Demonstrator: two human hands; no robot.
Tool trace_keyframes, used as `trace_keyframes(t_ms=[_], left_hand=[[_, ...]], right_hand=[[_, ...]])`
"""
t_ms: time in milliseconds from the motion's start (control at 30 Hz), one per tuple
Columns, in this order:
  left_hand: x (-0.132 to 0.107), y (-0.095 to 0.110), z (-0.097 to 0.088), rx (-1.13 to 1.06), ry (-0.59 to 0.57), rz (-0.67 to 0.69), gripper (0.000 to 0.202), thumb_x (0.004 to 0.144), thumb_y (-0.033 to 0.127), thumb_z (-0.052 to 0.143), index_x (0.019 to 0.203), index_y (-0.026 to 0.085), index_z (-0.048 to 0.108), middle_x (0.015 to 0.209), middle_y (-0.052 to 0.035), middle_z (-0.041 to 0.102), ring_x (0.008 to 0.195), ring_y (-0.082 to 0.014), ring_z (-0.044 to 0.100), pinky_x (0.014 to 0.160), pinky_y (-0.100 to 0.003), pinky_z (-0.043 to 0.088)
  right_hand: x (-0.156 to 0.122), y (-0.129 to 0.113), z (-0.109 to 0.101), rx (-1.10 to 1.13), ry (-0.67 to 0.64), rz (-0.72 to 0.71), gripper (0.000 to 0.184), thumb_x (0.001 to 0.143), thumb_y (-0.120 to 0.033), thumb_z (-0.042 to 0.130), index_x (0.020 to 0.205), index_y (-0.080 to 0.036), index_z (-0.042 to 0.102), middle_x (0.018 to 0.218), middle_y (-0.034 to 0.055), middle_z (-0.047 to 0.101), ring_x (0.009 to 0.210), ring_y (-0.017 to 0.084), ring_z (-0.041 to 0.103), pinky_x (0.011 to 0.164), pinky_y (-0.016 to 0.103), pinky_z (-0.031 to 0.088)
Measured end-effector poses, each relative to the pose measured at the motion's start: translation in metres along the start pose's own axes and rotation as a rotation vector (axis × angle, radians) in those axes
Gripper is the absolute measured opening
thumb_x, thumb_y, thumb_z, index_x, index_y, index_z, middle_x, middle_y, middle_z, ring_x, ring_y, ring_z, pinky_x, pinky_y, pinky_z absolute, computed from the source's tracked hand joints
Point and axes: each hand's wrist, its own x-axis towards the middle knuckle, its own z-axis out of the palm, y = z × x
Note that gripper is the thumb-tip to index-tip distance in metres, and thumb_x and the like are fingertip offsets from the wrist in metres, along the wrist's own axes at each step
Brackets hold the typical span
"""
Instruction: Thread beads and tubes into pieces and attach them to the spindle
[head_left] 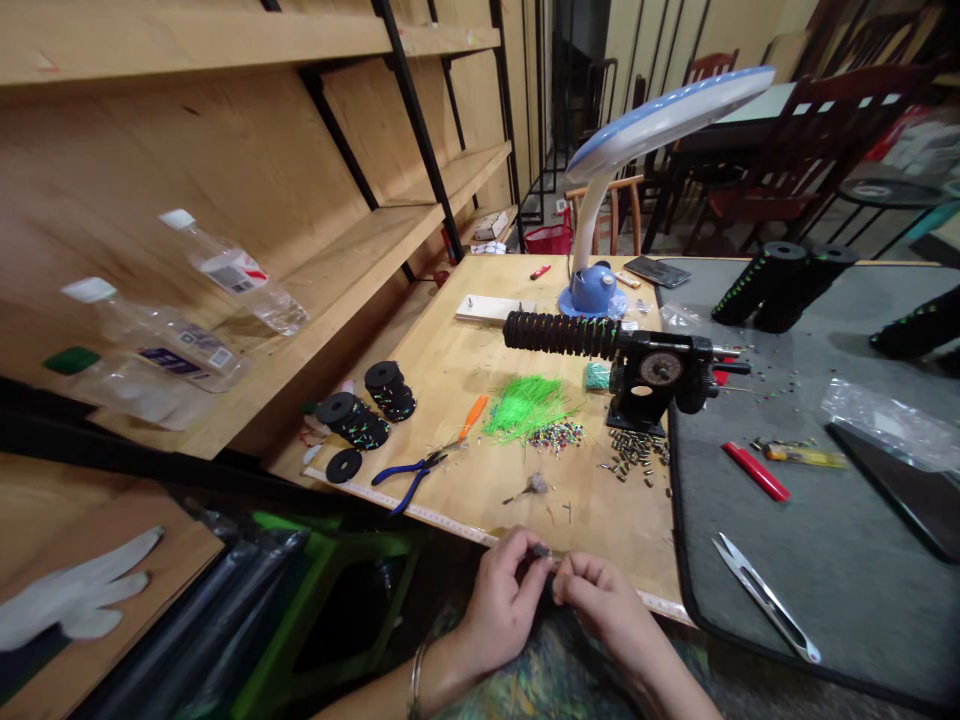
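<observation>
Close together at the table's front edge are my left hand [506, 595] and my right hand [604, 600], both with fingers pinched. A small dark piece [541, 551] shows at the left fingertips; its kind is too small to tell. What the right fingers grip is mostly hidden. Just beyond lies a small greyish lump [537, 484] with thin bits around it. Farther back are a pile of bright green strands [529, 405], small multicoloured beads [556, 436] and small metal cylinders [636, 455]. Blue-handled pliers [412, 475] lie open to the left, near an orange-handled tool [473, 416].
A black device with a dial [660, 368] carries a ridged foam roll [562, 334]. Behind it stands a blue-white lamp [592, 290]. Black foam spools [352, 418] stand at left. On the grey mat [720, 480] lie thread snips [765, 598] and a red object [756, 471].
</observation>
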Motion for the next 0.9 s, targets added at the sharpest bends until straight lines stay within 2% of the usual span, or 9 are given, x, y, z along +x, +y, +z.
trace_keyframes(t_ms=[200,333,500,700,800,900], left_hand=[[0.001,0.005,-0.003,0.063,-0.032,0.062,0.010,0.087,0.019,0.052,0.079,0.019,0.057,0.074,-0.0029,0.058,0.070,-0.0170,0.054,0.065,-0.025,0.039],[0.000,0.006,-0.004,0.102,-0.061,0.090,0.011,0.087,0.017,0.050,0.079,0.019,0.057,0.075,-0.0035,0.058,0.070,-0.0170,0.054,0.064,-0.025,0.038],[0.000,0.004,-0.005,0.145,-0.076,0.100,0.010,0.088,0.018,0.049,0.081,0.019,0.056,0.076,-0.0038,0.059,0.071,-0.0171,0.054,0.064,-0.025,0.038],[-0.001,0.003,-0.004,0.131,-0.090,0.093,0.010,0.088,0.019,0.049,0.082,0.018,0.057,0.076,-0.0035,0.059,0.070,-0.0163,0.054,0.064,-0.024,0.039],[-0.002,0.002,-0.003,0.106,-0.091,0.079,0.009,0.087,0.020,0.050,0.082,0.018,0.057,0.075,-0.0031,0.059,0.070,-0.0161,0.054,0.065,-0.024,0.039],[-0.002,-0.002,0.000,0.039,-0.100,-0.011,0.009,0.086,0.022,0.052,0.080,0.017,0.057,0.072,-0.0018,0.057,0.069,-0.0154,0.052,0.063,-0.024,0.039]], right_hand=[[0.003,0.002,-0.003,0.024,-0.006,0.009,0.016,0.063,-0.031,0.058,0.053,-0.021,0.051,0.043,-0.0106,0.030,0.040,0.007,0.018,0.043,0.024,0.012],[0.002,0.002,-0.005,0.040,0.010,-0.047,0.028,0.068,-0.041,0.065,0.057,-0.019,0.052,0.050,-0.0085,0.036,0.046,0.008,0.026,0.046,0.023,0.021],[0.003,0.006,-0.009,-0.004,0.065,-0.118,0.042,0.066,-0.056,0.070,0.060,-0.019,0.050,0.055,-0.0070,0.041,0.054,0.011,0.037,0.054,0.023,0.031],[0.003,0.017,-0.013,-0.005,0.115,-0.171,0.042,0.069,-0.058,0.070,0.074,-0.018,0.057,0.054,-0.0091,0.040,0.051,0.010,0.036,0.051,0.022,0.030],[0.004,0.017,-0.012,0.027,0.134,-0.189,0.044,0.066,-0.060,0.071,0.073,-0.018,0.059,0.057,-0.0069,0.045,0.054,0.011,0.038,0.054,0.023,0.031],[0.004,0.015,-0.013,0.063,0.165,-0.167,0.046,0.063,-0.062,0.072,0.069,-0.018,0.057,0.056,-0.0069,0.043,0.054,0.011,0.036,0.053,0.023,0.029]])
